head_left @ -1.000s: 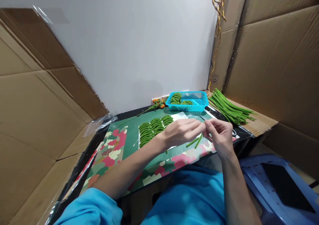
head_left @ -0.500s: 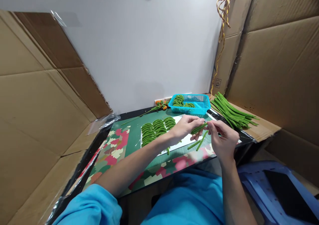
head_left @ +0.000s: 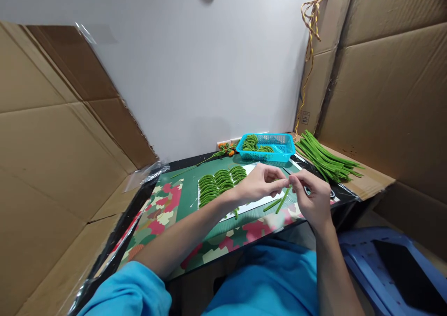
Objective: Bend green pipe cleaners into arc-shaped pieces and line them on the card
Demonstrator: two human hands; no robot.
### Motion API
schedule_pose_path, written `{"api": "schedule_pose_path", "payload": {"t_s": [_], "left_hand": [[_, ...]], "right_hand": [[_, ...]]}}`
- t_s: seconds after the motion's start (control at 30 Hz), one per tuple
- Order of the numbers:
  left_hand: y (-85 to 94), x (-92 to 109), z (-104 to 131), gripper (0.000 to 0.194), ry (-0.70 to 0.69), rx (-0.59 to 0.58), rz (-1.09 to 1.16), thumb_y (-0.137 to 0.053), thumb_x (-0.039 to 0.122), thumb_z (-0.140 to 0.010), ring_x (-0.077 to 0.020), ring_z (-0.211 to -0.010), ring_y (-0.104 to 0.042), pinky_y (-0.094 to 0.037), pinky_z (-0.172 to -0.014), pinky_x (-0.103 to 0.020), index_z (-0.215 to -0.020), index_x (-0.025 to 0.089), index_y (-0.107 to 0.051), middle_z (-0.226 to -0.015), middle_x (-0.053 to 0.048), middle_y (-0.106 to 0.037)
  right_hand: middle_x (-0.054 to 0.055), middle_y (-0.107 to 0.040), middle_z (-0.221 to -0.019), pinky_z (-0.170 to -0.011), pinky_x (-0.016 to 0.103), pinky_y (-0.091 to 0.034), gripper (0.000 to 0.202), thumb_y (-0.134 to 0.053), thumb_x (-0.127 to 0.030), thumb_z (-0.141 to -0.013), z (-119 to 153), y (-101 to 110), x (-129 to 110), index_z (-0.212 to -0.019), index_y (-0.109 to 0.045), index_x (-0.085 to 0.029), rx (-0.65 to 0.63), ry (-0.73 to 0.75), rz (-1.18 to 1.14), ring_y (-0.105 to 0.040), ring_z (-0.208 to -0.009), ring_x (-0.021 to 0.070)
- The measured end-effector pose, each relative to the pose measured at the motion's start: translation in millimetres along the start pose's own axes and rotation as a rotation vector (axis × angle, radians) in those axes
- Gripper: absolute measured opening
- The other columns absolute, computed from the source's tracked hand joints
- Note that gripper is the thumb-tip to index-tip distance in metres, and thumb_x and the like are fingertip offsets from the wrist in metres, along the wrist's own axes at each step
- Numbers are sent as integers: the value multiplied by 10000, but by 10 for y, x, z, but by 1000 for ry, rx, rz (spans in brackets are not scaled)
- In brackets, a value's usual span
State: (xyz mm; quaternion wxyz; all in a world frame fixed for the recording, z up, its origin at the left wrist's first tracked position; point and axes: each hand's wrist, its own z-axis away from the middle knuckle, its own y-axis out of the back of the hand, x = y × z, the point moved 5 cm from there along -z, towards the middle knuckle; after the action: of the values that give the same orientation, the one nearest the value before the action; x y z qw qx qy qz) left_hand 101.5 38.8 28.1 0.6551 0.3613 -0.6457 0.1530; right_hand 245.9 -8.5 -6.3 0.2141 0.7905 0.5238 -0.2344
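My left hand [head_left: 263, 183] and my right hand [head_left: 312, 195] meet fingertip to fingertip above the front right of the table mat. Both are closed in a pinch on a green chenille stem, now almost wholly hidden by the fingers. Two short green stem pieces [head_left: 271, 205] lie on the mat just below. To the left, bent green stems [head_left: 208, 190] sit in three rows on a white sheet [head_left: 246, 209]. Scissors [head_left: 287, 170] lie partly under my right hand, a blade and the handle loops showing.
A blue basket [head_left: 284, 156] with bent green stems stands at the back. Beside it lie orange flowers [head_left: 231, 153] on a green stalk. A bundle of long green stems [head_left: 324, 160] rests at the right. Cardboard walls [head_left: 394, 87] flank the table; a blue plastic stool [head_left: 363, 241] stands lower right.
My left hand has turned, its fingers closing together, so the bent green stem seen in it before is now hidden. More of the scissors shows. The view has shifted slightly.
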Motion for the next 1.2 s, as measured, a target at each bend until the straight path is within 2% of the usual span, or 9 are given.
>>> {"api": "schedule_pose_path", "payload": {"t_s": [0.1,0.2,0.3,0.37,0.43,0.57,0.67,0.97,1.2], "left_hand": [[-6,172,52,301,-256,66,-548,-601,385,-1048,-134,-681,-578,-426,-637,-268,-899,133,-673,-769,-36,-656],[-112,295,128,276,-518,14,-1144,-447,134,-1067,-178,-793,-627,-466,-760,-318,-934,120,-688,-868,-83,-700],[-134,314,152,332,-572,-9,-1336,-391,105,-1078,-203,-831,-648,-479,-824,-351,-944,112,-695,-889,-103,-714],[-66,313,129,292,-478,60,-1172,-443,201,-1098,-196,-841,-648,-474,-818,-336,-972,122,-695,-917,-95,-724],[20,251,82,299,-295,91,-842,-515,356,-1092,-170,-795,-634,-459,-754,-298,-990,141,-697,-893,-66,-718],[32,0,6,539,113,-50,-129,-552,636,-1001,-123,-561,-528,-360,-572,-275,-862,134,-689,-682,-17,-611],[0,-77,-6,489,203,-99,183,-671,610,-921,-101,-566,-497,-307,-569,-269,-826,131,-663,-712,-9,-581],[2,-142,-11,449,171,-81,272,-773,544,-893,-85,-619,-379,-210,-583,-266,-807,127,-631,-724,16,-499],[-34,-38,8,348,211,-107,381,-814,420,-879,-92,-677,-406,-234,-594,-257,-802,109,-681,-745,1,-520]], "right_hand": [[0,-633,-681,-562,279,-424,218,-686,-277,-1014,19,-16,89,-833,-778,-198,11,-90,-65,-553,-595,136],[8,-662,-676,-554,276,-439,240,-709,-322,-997,30,-58,157,-814,-788,-188,23,-184,-125,-571,-594,143],[7,-669,-680,-549,274,-435,261,-704,-342,-1000,25,-72,167,-810,-785,-184,56,-223,-130,-565,-585,141],[6,-662,-700,-568,279,-433,253,-689,-337,-1013,12,-64,135,-831,-783,-189,66,-197,-90,-574,-612,146],[5,-660,-722,-593,284,-436,228,-673,-314,-1025,-1,-51,85,-859,-778,-199,67,-139,-40,-582,-638,150],[8,-670,-749,-626,291,-447,193,-648,-248,-1038,-13,-36,-13,-882,-754,-211,74,-8,59,-589,-646,150],[9,-665,-755,-630,290,-445,188,-632,-219,-1043,-7,-47,-38,-884,-730,-209,67,49,104,-592,-642,148],[-8,-592,-687,-597,294,-378,329,-600,-298,-1067,-7,-38,25,-755,-643,-203,7,-1,109,-506,-591,131],[-10,-597,-658,-573,277,-380,413,-587,-437,-1070,-4,-63,88,-732,-635,-205,-52,-136,-83,-505,-578,129]]}}
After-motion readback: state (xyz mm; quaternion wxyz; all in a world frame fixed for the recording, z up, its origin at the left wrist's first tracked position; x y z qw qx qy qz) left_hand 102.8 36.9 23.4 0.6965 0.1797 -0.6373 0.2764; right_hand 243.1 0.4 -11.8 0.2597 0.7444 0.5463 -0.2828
